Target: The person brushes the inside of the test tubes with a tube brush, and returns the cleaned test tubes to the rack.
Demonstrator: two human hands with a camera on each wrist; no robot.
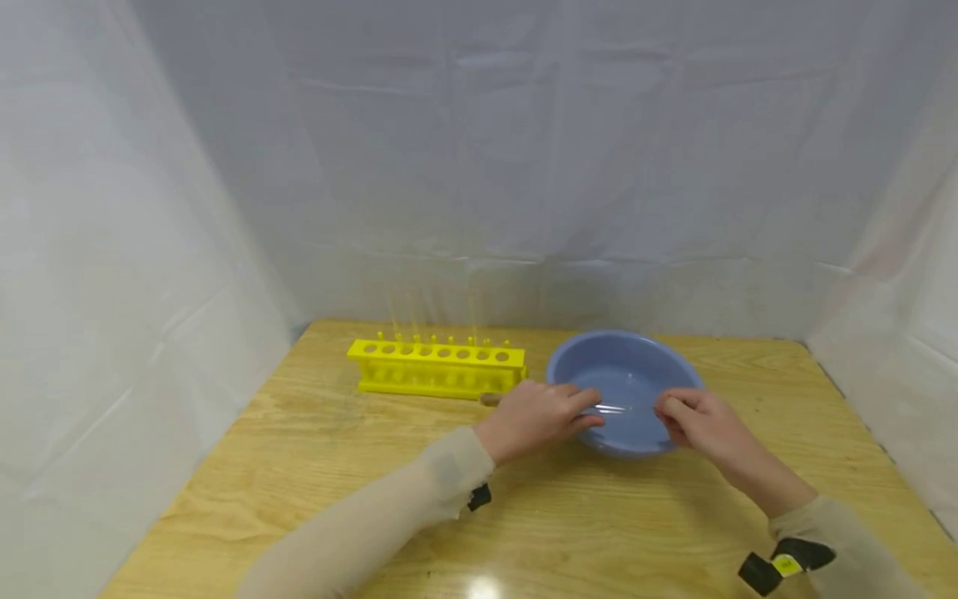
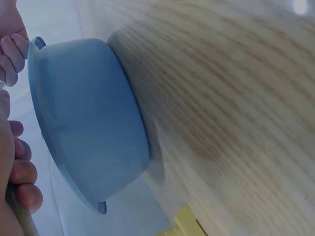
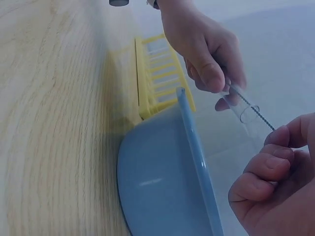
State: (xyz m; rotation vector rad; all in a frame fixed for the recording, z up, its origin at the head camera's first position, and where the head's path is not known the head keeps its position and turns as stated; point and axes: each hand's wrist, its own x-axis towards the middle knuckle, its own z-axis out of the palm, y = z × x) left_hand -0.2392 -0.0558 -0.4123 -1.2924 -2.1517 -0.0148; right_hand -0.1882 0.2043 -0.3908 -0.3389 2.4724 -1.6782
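Note:
Over the blue basin [image 1: 557, 363], my left hand [image 1: 540, 413] grips a clear glass test tube [image 1: 612, 408] lying nearly level, its mouth facing my right hand [image 1: 703, 424]. Out of that mouth runs the twisted wire of a test tube brush [image 3: 266, 123], plain in the right wrist view. The right thumb and fingertips pinch this wire a short way from the glass rim. Past the left hand's far side pokes a brownish end [image 1: 490, 399], seen also as a brown rod [image 2: 22, 211] under the left fingers. The middle of the tube is hidden by the left hand.
Left of the basin stands a yellow test tube rack [image 1: 437, 353] with several clear tubes [image 1: 473, 320] rising from it. Both are on a wooden table [image 1: 299, 466]. White sheeting [image 1: 524, 166] encloses the back and sides. Dark devices [image 1: 786, 564] sit at the wrists.

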